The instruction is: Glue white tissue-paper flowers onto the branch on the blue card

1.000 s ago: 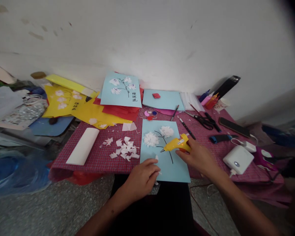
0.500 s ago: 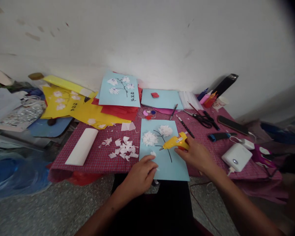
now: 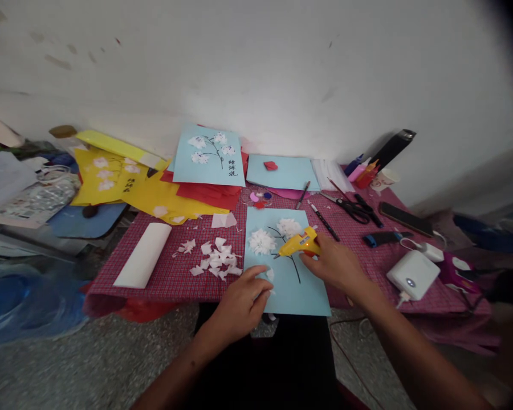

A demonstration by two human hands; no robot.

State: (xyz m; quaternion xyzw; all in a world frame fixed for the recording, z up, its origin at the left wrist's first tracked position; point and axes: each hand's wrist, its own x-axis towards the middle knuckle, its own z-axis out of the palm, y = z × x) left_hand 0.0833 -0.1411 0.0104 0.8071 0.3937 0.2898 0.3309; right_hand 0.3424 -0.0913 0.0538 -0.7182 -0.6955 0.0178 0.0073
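A yellow hot glue gun is gripped in my right hand, its nozzle pointing left over the light blue sheet. On that sheet are two fluffy white paper flowers, the left one beside the nozzle and the other higher up, with dark drawn stems. My left hand hovers at the sheet's left edge, its fingers curved and apart. Just past its fingertips a small white paper piece sits on the sheet; whether the fingers touch it I cannot tell.
Cut white paper scraps and a folded white paper roll lie to the left. A finished blue flower picture leans at the back. Scissors, a marker, a utility knife and a white power box are on the right.
The glue gun has shifted slightly left and up with my right hand. My left fingers have spread and drawn back a little from the small white paper piece.
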